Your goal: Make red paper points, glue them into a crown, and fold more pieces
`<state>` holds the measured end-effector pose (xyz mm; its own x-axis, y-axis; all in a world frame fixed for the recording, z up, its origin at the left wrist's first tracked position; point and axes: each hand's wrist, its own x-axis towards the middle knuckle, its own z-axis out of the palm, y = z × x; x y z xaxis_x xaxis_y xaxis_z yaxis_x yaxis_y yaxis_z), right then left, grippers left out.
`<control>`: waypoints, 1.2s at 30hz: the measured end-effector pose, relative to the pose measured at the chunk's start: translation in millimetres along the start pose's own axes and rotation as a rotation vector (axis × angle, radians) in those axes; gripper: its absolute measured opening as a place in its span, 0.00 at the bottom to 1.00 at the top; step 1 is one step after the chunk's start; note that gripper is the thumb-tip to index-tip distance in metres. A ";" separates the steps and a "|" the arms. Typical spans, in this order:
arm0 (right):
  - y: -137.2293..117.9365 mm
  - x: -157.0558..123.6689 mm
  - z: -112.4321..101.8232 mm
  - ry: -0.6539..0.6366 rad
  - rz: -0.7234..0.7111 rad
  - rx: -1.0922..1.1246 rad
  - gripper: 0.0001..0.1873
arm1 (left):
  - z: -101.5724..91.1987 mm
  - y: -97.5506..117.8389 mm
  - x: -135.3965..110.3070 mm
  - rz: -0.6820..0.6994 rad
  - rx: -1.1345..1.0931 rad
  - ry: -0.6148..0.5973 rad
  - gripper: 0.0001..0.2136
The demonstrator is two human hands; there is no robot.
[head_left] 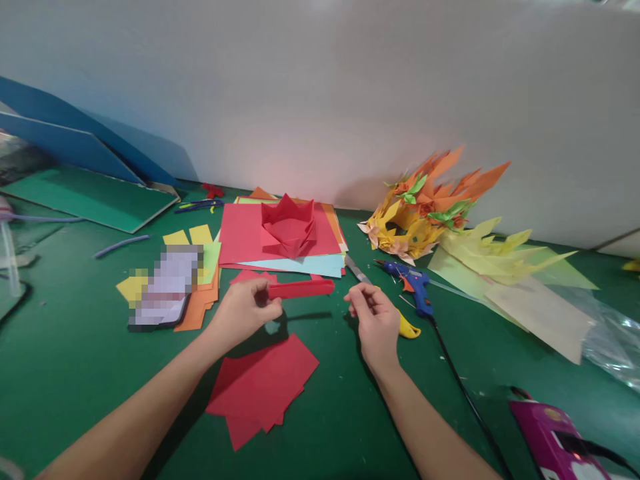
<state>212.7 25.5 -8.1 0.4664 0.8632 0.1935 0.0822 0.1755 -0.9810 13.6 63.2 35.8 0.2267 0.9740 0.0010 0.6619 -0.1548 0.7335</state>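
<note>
My left hand (245, 308) is closed on one end of a folded strip of red paper (301, 288), held level above the green table (75, 360). My right hand (374, 319) hovers just right of the strip's free end, fingers curled with thumb and forefinger pinched; I cannot make out anything in them. Below my hands lies a loose pile of red paper squares (260, 387). Behind them a folded red paper crown shape (289, 225) sits on a stack of coloured sheets (240, 233).
A yellow-handled utility knife (406, 327) and a blue glue gun (415, 283) with a black cord lie to the right. Orange and yellow folded paper flowers (425, 207) stand by the wall. Yellow and orange paper squares (200, 267) lie left. A magenta object (555, 440) sits bottom right.
</note>
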 end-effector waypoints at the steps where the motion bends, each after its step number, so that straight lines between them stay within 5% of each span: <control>1: 0.1 -0.7 -1.5 0.036 -0.087 -0.034 0.10 | 2.0 1.2 -0.8 0.011 0.007 -0.010 0.06; 5: -3.9 -10.3 0.2 0.013 -0.609 -0.266 0.02 | 15.4 6.8 -6.4 0.076 0.052 -0.122 0.02; 8: -8.2 -17.4 6.2 -0.193 -0.836 -0.492 0.11 | 23.4 10.2 -10.6 0.120 0.110 -0.136 0.02; 11: -8.6 -19.9 10.7 -0.317 -0.832 -0.556 0.10 | 23.8 11.5 -13.4 0.165 0.148 -0.111 0.04; 21: -5.5 -12.2 8.5 -0.313 -0.746 -0.559 0.07 | 1.2 -16.1 -1.5 0.193 -0.176 0.008 0.02; 29: -3.0 -12.5 10.2 -0.437 -0.742 -0.612 0.10 | 17.2 -10.9 -9.2 0.099 -0.482 -0.222 0.10; 36: -1.8 -12.2 9.1 -0.434 -0.737 -0.610 0.10 | 23.6 -16.6 -7.9 -0.006 -0.671 -0.287 0.10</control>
<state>198.9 19.0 -8.7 -0.2255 0.7563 0.6142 0.7033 0.5626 -0.4345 17.7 54.2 7.5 0.4642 0.8783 -0.1148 0.1041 0.0746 0.9918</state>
